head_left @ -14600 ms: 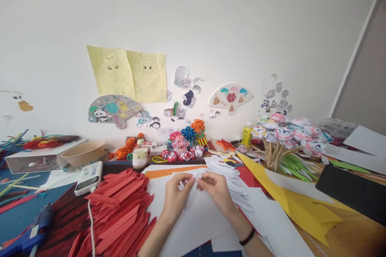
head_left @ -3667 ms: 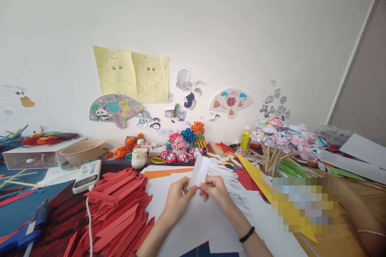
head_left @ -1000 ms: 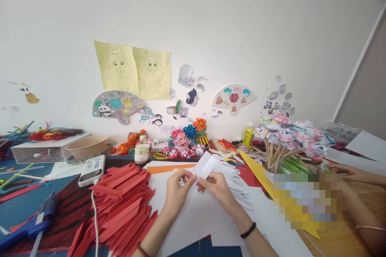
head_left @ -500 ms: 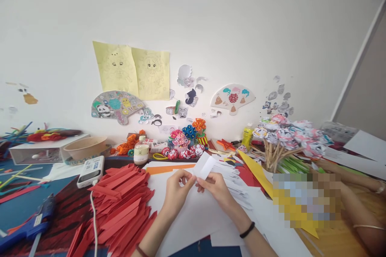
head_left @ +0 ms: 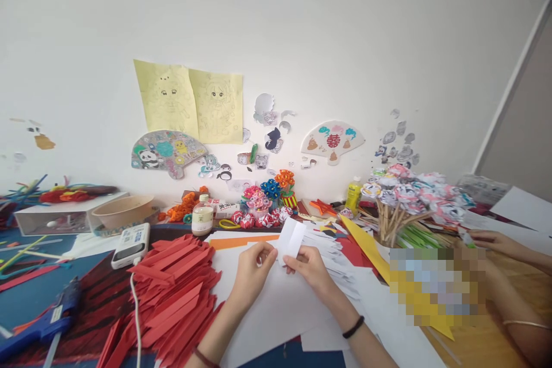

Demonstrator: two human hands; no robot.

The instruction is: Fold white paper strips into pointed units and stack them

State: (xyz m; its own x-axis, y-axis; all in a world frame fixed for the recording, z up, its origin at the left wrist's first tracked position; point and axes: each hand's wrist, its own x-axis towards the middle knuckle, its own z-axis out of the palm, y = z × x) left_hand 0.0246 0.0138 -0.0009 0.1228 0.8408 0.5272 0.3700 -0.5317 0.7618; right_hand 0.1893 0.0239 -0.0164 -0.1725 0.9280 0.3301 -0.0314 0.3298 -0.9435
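In front of me a small folded piece of white paper (head_left: 291,238) is held up at a tilt, a crease running along it. My right hand (head_left: 311,269) pinches its lower right part between thumb and fingers. My left hand (head_left: 253,269) is closed in a pinch at the paper's left edge; its fingertips partly hide the contact. Beneath both hands lie large white sheets (head_left: 271,322). To the left is a heap of folded red paper strips (head_left: 181,293). A pile of white paper strips (head_left: 340,270) lies just beyond my right hand.
A blue glue gun (head_left: 56,316) and a white device (head_left: 130,246) with a cable are at left. A bottle (head_left: 202,215) and paper flowers (head_left: 271,190) stand along the wall. At right are stick-stemmed flowers (head_left: 405,201), yellow paper (head_left: 366,247) and another person's hand (head_left: 495,241).
The white paper has tilted more upright and shifted slightly left. My left fingertips have moved a little left along its edge. The other person's hand at right has moved.
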